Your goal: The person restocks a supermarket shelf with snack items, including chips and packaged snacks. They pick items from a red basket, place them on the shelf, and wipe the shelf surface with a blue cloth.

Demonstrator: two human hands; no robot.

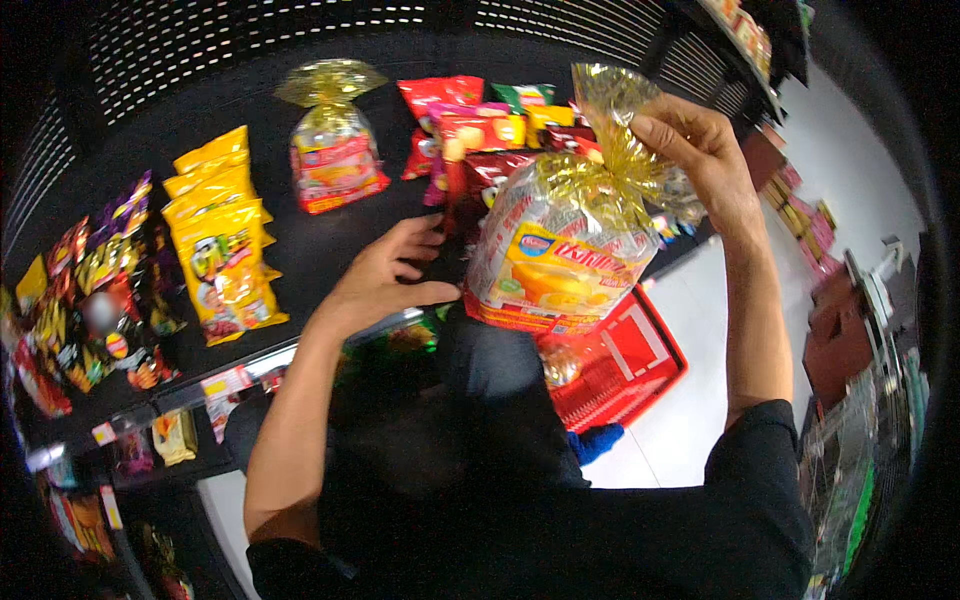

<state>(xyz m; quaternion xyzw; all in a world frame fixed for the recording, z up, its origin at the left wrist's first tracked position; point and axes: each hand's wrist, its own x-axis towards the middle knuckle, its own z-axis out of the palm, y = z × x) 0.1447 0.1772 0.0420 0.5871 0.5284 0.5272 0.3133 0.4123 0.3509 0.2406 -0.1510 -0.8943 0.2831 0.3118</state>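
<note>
My right hand (694, 154) grips the gathered gold cellophane top of a clear bag of packaged snacks (562, 259), which hangs upright in front of the shelf. Through the film show small wrapped pieces and a yellow-and-red printed label. Just left of that bag is my left hand (397, 274), fingers apart and nothing in its grasp; whether the thumb touches the bag I cannot tell. A similar gold-topped bag (337, 154) stands farther back on the black shelf (300, 247).
Yellow snack packets (221, 259) form an overlapping row at left, beside dark mixed packets (112, 307). Red, green and yellow bags (480, 124) crowd the shelf behind the held bag. Below, a red plastic basket (634, 367) rests on the white floor (690, 397). Boxes (802, 214) line the right.
</note>
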